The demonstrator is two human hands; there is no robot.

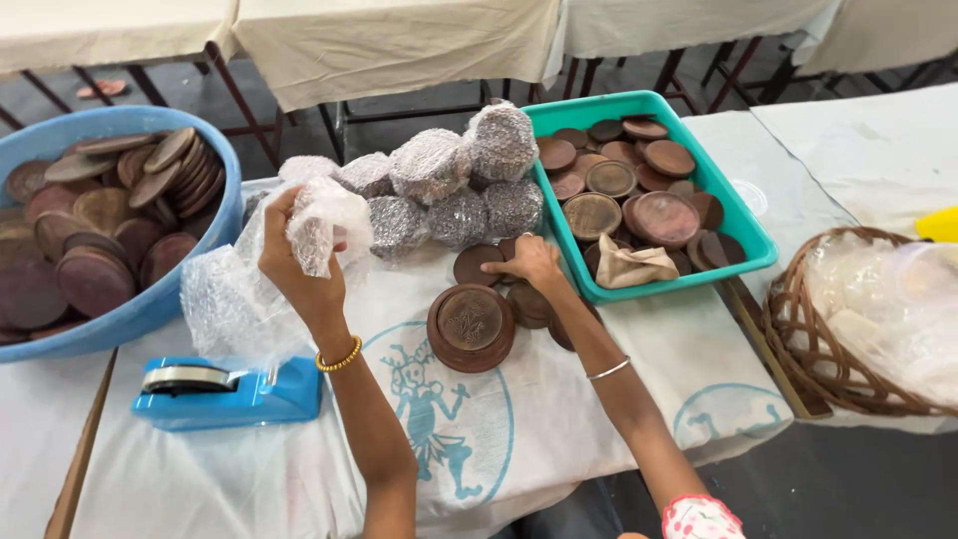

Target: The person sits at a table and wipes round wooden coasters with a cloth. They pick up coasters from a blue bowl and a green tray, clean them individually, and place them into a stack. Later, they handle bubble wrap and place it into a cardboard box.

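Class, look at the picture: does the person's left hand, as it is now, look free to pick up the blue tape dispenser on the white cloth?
Probably not straight away. The left hand is raised and gripping a sheet of clear bubble wrap, so it is occupied. The blue tape dispenser sits just below it, with nothing lying across the path.

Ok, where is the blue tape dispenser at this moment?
In the head view the blue tape dispenser sits low on the left of the cloth-covered table, below the bubble wrap held by the left hand and in front of the blue tub.
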